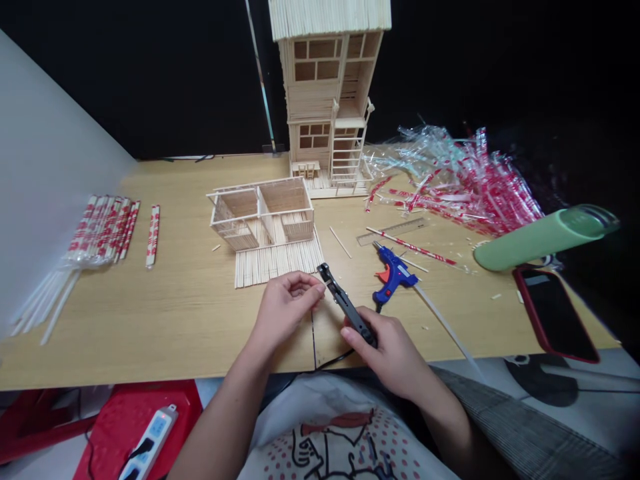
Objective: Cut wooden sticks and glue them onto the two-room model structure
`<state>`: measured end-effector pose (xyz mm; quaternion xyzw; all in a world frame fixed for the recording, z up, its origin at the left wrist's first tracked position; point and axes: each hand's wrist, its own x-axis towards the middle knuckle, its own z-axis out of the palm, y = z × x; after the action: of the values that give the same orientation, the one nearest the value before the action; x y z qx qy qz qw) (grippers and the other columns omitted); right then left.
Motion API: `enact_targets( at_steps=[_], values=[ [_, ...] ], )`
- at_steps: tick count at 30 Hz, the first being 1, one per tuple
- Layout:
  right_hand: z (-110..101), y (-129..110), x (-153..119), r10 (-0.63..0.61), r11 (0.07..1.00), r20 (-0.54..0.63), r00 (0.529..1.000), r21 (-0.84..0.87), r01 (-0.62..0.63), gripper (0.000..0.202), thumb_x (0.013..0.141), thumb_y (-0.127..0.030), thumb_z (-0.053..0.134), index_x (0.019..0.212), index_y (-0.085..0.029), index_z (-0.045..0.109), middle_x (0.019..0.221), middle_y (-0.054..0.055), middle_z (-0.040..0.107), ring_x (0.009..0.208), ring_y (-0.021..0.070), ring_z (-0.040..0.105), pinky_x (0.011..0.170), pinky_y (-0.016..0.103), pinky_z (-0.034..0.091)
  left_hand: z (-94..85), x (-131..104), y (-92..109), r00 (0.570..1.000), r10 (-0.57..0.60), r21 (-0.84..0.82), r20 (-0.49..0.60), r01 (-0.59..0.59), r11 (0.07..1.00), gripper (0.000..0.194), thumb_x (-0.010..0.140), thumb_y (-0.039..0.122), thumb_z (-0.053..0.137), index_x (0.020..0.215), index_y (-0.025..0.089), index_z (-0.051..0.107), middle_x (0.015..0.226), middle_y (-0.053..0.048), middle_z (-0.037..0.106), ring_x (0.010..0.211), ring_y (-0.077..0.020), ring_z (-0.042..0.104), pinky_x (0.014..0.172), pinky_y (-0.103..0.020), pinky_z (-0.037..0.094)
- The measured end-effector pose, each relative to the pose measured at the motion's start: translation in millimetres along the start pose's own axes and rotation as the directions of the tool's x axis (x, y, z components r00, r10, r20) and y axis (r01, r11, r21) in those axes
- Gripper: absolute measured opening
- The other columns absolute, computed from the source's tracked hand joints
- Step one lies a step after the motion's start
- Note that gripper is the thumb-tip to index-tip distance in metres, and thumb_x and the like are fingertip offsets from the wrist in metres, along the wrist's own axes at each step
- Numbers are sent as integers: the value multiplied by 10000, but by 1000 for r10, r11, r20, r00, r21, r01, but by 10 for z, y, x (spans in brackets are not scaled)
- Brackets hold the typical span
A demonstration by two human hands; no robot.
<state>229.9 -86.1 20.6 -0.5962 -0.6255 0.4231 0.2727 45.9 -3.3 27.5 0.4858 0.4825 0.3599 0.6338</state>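
My right hand (387, 347) is wrapped round the handles of a black pliers-like cutting tool (345, 301), whose head points up and to the left. Thumb and fingers of my left hand (287, 307) are pinched together right beside the tool's jaws. Whatever is between those fingertips is too small to make out. Just beyond my left hand stands a small open-topped model room (263, 217) built from thin wooden sticks, with a stick floor (277, 263) in front. A blue glue gun (393, 275) lies to the right of the tool.
A tall stick-built model house (325, 87) stands at the back. Crumpled wrappers (480, 177) pile up at right, near a green cylinder (530, 240) and a phone (555, 313). Wrapped chopsticks (103, 227) and white glue sticks (47, 303) lie left. A ruler (393, 230) rests mid-right.
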Motion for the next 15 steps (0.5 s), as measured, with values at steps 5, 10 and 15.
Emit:
enact_targets(
  at_steps=[5, 10, 15],
  values=[
    [-35, 7, -14, 21, 996, 58, 998, 81, -26, 317, 956, -483, 527, 883, -185, 607, 661, -15, 540, 601, 148, 486, 550, 262, 338, 9, -4, 7, 999, -33, -14, 14, 33, 999, 220, 739, 327, 745, 724, 129, 650, 607, -15, 647, 511, -91, 566, 520, -210, 471],
    [-21, 34, -32, 33, 990, 88, 996, 135, -44, 338, 957, -508, 520, 916, -183, 605, 630, -23, 523, 582, 146, 486, 533, 257, 342, 49, -1, 51, 999, -34, -5, -12, 34, 999, 180, 708, 278, 723, 669, 131, 626, 563, -6, 633, 465, -82, 543, 484, -203, 454],
    [-10, 53, -41, 35, 990, 102, 994, 134, -48, 340, 962, -506, 512, 928, -178, 597, 636, -28, 524, 582, 135, 484, 541, 249, 347, 91, 7, 76, 999, -38, -17, -32, 38, 999, 146, 689, 241, 690, 635, 139, 601, 540, 3, 623, 446, -76, 534, 467, -194, 444]
  ],
)
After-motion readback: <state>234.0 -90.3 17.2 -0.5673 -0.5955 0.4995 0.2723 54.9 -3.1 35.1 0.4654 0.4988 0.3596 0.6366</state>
